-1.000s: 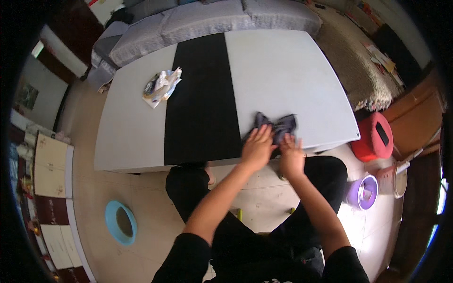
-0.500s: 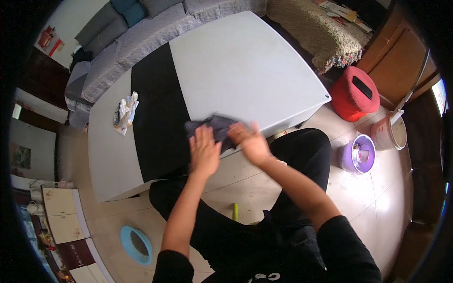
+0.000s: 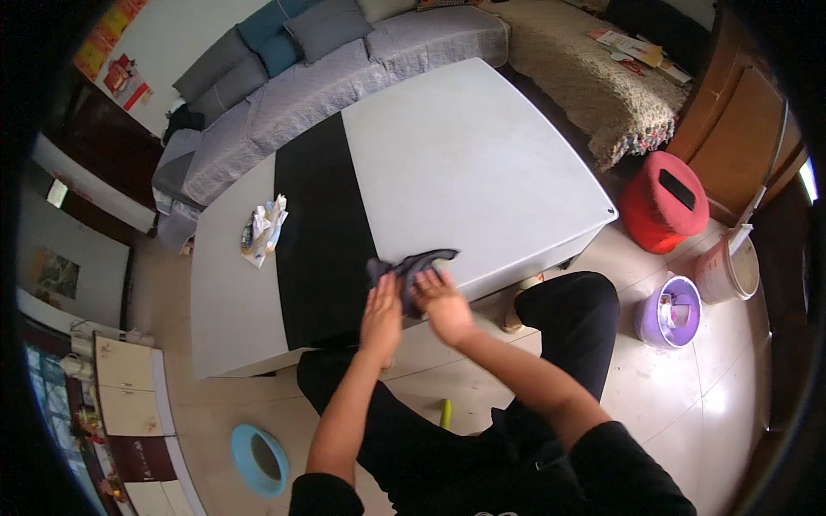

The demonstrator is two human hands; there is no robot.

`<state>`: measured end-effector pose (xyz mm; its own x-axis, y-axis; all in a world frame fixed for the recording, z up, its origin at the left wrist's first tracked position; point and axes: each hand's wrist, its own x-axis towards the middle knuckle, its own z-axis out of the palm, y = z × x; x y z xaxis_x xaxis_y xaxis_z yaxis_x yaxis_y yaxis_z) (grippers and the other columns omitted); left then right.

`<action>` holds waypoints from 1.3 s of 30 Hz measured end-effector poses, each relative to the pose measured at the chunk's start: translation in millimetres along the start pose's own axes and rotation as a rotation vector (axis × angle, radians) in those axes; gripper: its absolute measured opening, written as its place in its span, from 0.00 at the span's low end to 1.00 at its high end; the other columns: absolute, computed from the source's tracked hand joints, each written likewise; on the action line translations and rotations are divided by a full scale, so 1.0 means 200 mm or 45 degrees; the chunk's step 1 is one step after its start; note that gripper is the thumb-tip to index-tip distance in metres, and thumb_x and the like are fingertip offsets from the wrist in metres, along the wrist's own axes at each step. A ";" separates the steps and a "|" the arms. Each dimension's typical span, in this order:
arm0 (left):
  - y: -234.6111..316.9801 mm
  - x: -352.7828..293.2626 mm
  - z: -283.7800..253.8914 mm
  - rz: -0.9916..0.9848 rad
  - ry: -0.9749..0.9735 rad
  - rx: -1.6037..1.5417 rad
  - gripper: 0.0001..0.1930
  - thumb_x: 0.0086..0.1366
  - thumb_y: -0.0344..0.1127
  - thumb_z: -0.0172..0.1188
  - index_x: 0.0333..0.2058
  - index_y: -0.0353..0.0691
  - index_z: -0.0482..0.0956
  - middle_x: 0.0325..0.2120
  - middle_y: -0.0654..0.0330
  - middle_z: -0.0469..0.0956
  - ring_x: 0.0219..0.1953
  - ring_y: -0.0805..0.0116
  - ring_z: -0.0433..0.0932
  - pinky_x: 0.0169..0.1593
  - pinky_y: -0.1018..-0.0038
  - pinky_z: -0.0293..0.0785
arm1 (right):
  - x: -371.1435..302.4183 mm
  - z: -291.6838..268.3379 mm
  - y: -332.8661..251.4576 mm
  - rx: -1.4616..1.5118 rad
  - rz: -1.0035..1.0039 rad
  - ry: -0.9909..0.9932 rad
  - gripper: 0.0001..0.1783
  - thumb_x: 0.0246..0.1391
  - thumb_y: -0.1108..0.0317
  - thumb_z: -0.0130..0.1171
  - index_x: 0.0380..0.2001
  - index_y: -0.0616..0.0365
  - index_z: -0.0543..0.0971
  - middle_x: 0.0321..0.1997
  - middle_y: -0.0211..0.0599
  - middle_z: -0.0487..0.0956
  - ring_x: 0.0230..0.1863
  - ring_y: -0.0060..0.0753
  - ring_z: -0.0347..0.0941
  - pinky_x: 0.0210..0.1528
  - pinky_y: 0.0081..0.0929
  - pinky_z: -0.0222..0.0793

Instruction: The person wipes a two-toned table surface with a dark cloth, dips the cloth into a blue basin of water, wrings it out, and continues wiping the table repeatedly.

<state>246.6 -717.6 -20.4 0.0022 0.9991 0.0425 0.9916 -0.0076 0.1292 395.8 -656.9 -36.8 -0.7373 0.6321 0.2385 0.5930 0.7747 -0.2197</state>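
Left hand (image 3: pixel 381 325) laid flat, fingers straight and close together, on the near left part of a dark cloth (image 3: pixel 409 277). Right hand (image 3: pixel 441 308) just beside it, slightly blurred, fingers loosely spread and pressed down on the right part of the same cloth. Both hands unclenched, apart from each other, with a strip of cloth showing between. Cloth bunched in folds beyond the fingertips, near the close edge of a pale grey table (image 3: pixel 473 155).

Just left of the left hand, a broad black stripe (image 3: pixel 323 224) across the tabletop. Farther left and beyond that hand, past the stripe, a crumpled white packet (image 3: pixel 264 230) on the table.

Below the hands, black trousers (image 3: pixel 572 318) on spread knees, and between these a small green thing (image 3: pixel 446 414), hard to make out. Down to the left of the left hand, on the floor, a light blue basin (image 3: pixel 249 465).

Well to the right of the right hand, a purple bucket (image 3: pixel 651 321), then a pale pink bucket (image 3: pixel 712 279) near it, and a red stool (image 3: pixel 645 202) with a black phone (image 3: pixel 677 189) on top. Far beyond both hands, past the table, a grey sofa (image 3: pixel 310 99) with cushions (image 3: pixel 327 30).
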 end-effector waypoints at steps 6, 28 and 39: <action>-0.19 -0.21 -0.15 -0.329 -0.170 0.195 0.34 0.57 0.34 0.53 0.60 0.37 0.49 0.61 0.49 0.47 0.63 0.55 0.47 0.62 0.60 0.47 | 0.09 -0.01 -0.11 0.069 -0.235 -0.145 0.23 0.53 0.66 0.40 0.54 0.49 0.66 0.63 0.31 0.58 0.65 0.28 0.50 0.64 0.56 0.28; 0.21 0.09 -0.01 0.035 -0.085 -0.043 0.22 0.58 0.23 0.39 0.53 0.26 0.59 0.59 0.46 0.52 0.63 0.52 0.48 0.63 0.61 0.44 | -0.10 -0.05 0.14 -0.042 0.001 0.136 0.23 0.46 0.67 0.45 0.46 0.67 0.70 0.57 0.49 0.65 0.60 0.41 0.59 0.65 0.38 0.43; 0.38 0.30 0.02 0.154 -0.118 0.017 0.29 0.59 0.34 0.51 0.58 0.35 0.54 0.59 0.46 0.52 0.62 0.47 0.48 0.60 0.55 0.48 | -0.23 -0.19 0.70 -0.068 0.176 -0.047 0.24 0.50 0.69 0.42 0.54 0.46 0.67 0.63 0.27 0.60 0.64 0.26 0.52 0.64 0.53 0.36</action>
<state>322.2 -658.3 -11.6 0.1332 0.9905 -0.0345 0.9849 -0.1284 0.1158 524.6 -577.6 -42.0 -0.6582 0.7324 0.1746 0.7053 0.6809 -0.1973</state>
